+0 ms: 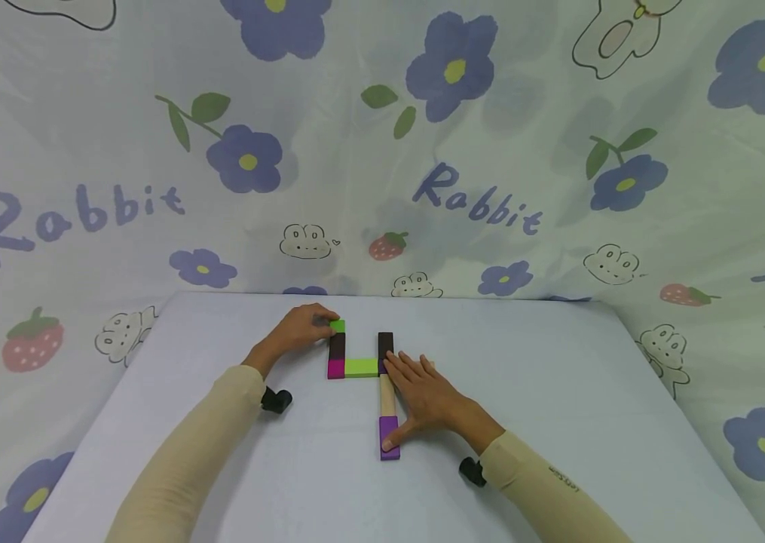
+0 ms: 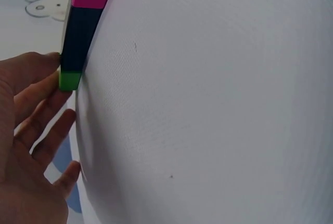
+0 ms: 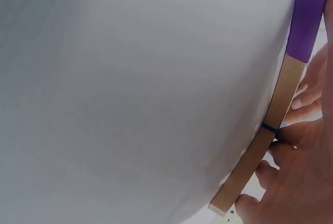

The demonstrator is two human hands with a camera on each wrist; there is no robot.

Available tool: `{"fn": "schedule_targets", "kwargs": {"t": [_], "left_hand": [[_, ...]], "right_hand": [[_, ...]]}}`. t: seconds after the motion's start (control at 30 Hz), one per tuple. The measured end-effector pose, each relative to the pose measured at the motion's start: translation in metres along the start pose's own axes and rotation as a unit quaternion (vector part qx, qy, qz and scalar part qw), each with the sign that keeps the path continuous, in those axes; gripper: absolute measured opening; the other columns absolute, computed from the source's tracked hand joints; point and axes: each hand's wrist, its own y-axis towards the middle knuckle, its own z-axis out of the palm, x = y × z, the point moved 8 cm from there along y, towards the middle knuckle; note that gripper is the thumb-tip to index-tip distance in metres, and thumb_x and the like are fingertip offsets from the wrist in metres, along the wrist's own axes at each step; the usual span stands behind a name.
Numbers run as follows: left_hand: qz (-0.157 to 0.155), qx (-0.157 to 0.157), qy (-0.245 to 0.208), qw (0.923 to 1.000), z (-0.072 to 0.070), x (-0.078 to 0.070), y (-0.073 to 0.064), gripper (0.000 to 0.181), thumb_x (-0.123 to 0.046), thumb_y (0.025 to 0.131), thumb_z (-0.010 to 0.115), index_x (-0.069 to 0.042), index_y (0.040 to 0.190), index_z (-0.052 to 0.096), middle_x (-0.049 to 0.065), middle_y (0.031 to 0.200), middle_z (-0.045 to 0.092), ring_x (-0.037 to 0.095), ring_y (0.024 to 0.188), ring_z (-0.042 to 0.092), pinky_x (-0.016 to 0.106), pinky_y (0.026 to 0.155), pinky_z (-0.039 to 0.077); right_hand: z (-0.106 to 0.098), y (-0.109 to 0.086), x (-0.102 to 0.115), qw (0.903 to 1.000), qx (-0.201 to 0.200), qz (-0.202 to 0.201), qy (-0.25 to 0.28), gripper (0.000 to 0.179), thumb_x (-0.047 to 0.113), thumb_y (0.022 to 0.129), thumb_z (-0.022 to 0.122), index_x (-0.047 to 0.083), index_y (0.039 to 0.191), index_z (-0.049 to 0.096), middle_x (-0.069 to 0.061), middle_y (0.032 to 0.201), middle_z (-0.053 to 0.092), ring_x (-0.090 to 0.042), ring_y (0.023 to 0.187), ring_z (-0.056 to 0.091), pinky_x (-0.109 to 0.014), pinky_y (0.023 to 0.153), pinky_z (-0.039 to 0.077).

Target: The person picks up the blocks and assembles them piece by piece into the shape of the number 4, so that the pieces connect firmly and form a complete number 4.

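Note:
In the head view, painted blocks lie end to end in an angular figure. My left hand (image 1: 304, 326) is at the far left corner, thumb and fingertip at the small green block (image 2: 69, 81). That block meets a black block (image 1: 337, 345), followed by a magenta block (image 1: 336, 369) and a lime green block (image 1: 361, 368). My right hand (image 1: 426, 392) lies spread along the right column, thumb on the purple block (image 1: 390, 426), fingers at the second black block (image 1: 385, 343). Between these shows a bare wooden block (image 1: 387, 396); another wooden block (image 3: 244, 174) is mostly hidden under the hand in the head view.
A white-covered table (image 1: 524, 339) bears the blocks. Behind it hangs a printed cloth (image 1: 328, 188) with flowers, rabbits and strawberries. Black wrist-camera pieces (image 1: 276, 400) stick out by both beige sleeves (image 1: 195, 445).

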Motion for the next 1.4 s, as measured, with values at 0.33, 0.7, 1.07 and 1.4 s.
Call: {"fn": "schedule_targets", "kwargs": {"t": [0.33, 0.7, 1.07, 1.4], "left_hand": [[0.047, -0.039, -0.005, 0.9981, -0.003, -0.011, -0.009, 0.047, -0.024, 0.095, 0.067, -0.004, 0.136, 0.062, 0.018, 0.140, 0.057, 0.039, 0.134, 0.048, 0.055, 0.114, 0.035], [0.042, 0.035, 0.123, 0.9909, 0.019, -0.014, -0.028, 0.096, -0.061, 0.088, 0.067, -0.006, 0.158, 0.032, 0.019, 0.164, 0.024, 0.041, 0.151, 0.021, 0.064, 0.117, 0.021], [0.052, 0.055, 0.141, 0.9871, 0.027, -0.019, -0.039, 0.097, -0.060, 0.088, 0.067, -0.001, 0.157, 0.032, 0.018, 0.165, 0.024, 0.042, 0.151, 0.019, 0.065, 0.118, 0.015], [0.056, 0.051, 0.147, 0.9862, 0.028, -0.019, -0.036, 0.098, -0.062, 0.087, 0.068, -0.003, 0.157, 0.033, 0.015, 0.165, 0.025, 0.040, 0.151, 0.020, 0.065, 0.118, 0.014]], "right_hand": [[-0.007, -0.005, -0.004, 0.9987, -0.013, -0.013, 0.048, 0.145, 0.086, 0.060, 0.073, 0.006, 0.163, 0.010, -0.008, 0.170, 0.004, -0.025, 0.155, 0.002, -0.048, 0.124, 0.004], [-0.012, -0.025, -0.034, 0.9971, -0.043, -0.001, 0.063, 0.136, 0.079, 0.065, 0.076, 0.000, 0.160, 0.019, -0.015, 0.168, 0.012, -0.032, 0.154, 0.010, -0.054, 0.123, 0.012], [-0.006, -0.033, -0.033, 0.9961, -0.014, 0.015, 0.085, 0.132, 0.080, 0.069, 0.073, 0.001, 0.161, 0.019, -0.012, 0.168, 0.013, -0.031, 0.155, 0.009, -0.051, 0.123, 0.013], [-0.005, -0.033, -0.033, 0.9965, -0.013, 0.018, 0.080, 0.131, 0.080, 0.070, 0.071, 0.003, 0.161, 0.018, -0.010, 0.169, 0.012, -0.029, 0.155, 0.008, -0.050, 0.123, 0.013]]}}
